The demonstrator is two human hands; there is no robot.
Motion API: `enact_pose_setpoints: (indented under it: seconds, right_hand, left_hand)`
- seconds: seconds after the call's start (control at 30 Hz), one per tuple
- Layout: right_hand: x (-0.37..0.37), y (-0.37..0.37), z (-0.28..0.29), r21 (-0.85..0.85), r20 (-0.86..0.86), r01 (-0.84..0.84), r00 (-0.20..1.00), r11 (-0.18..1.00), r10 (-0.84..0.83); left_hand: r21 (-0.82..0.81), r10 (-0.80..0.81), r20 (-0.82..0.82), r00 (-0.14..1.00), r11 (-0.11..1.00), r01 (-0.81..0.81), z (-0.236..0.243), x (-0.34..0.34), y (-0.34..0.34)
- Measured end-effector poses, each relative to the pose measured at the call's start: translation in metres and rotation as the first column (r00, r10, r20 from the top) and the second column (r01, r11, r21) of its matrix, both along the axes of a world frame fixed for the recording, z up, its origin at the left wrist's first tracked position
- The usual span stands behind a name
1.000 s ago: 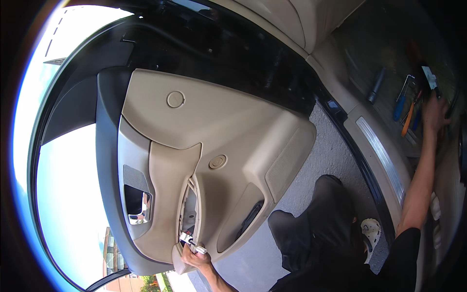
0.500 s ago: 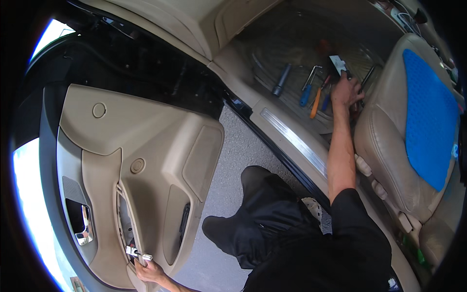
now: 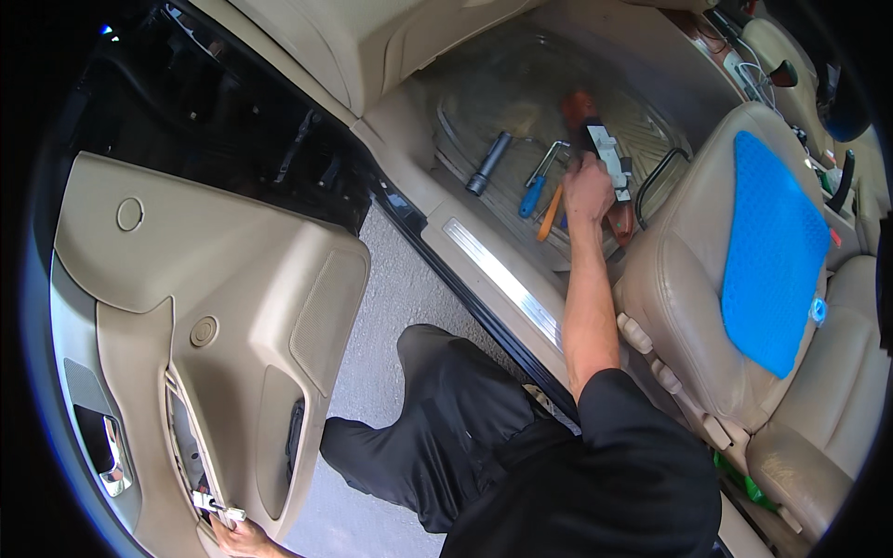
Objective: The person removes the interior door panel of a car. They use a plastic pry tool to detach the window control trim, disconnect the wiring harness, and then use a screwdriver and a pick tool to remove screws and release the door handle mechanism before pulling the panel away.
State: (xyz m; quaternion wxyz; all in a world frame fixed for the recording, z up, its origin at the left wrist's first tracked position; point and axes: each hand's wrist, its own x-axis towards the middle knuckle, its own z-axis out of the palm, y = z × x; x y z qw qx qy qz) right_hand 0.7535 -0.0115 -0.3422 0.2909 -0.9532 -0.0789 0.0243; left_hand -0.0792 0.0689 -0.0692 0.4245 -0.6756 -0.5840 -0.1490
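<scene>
In the head view, my left hand (image 3: 240, 538) is closed at the lower end of the beige door panel's pull handle, gripping a small white fitting (image 3: 219, 505). My right hand (image 3: 589, 191) has curled fingers against the left side of a long reddish-brown trim piece (image 3: 621, 226) carrying a white-and-black module (image 3: 603, 149); what the fingertips grip is hidden. This piece lies in the footwell among a dark metal tube (image 3: 487, 163), a blue-handled bent tool (image 3: 532, 197), an orange pry tool (image 3: 550, 218) and a black bent bar (image 3: 662, 177).
The open door panel (image 3: 242, 279) fills the left, the metal sill strip (image 3: 502, 274) crosses the middle, and a beige seat (image 3: 670, 298) with a blue pad (image 3: 772, 251) is at the right. My bent knees rest over the grey pavement (image 3: 391, 270).
My view has swung right, bringing more seat and footwell in. My right hand has shifted slightly to the module's left side; my left hand stays at the door's pull handle.
</scene>
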Motion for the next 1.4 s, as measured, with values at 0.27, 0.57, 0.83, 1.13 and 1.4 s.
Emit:
enact_pose_setpoints:
  seconds: [0.27,0.57,0.83,1.13,1.4]
  right_hand:
    - [-0.006,0.001,-0.029,-0.277,-0.385,-0.149,0.922,0.949,0.032]
    - [-0.012,-0.007,-0.027,-0.155,-0.283,-0.066,0.959,0.986,0.019]
    - [-0.025,-0.01,-0.029,-0.239,-0.268,-0.171,0.958,0.956,0.105]
    - [-0.005,-0.036,-0.079,-0.064,-0.194,-0.192,0.965,0.979,0.176]
    - [-0.038,-0.068,-0.048,0.772,-0.624,0.514,0.724,0.373,0.295]
  left_hand:
    - [0.007,-0.223,-0.203,0.954,0.973,0.229,0.006,0.012,-0.009]
    - [-0.093,-0.026,0.065,0.998,0.995,0.032,0.0,-0.003,-0.004]
    - [0.159,-0.02,-0.098,0.995,0.987,0.035,0.0,0.071,-0.012]
    - [0.136,-0.296,0.122,0.947,0.95,0.28,-0.008,0.078,0.002]
    - [0.078,-0.37,0.17,0.914,0.929,0.361,-0.003,0.101,-0.013]
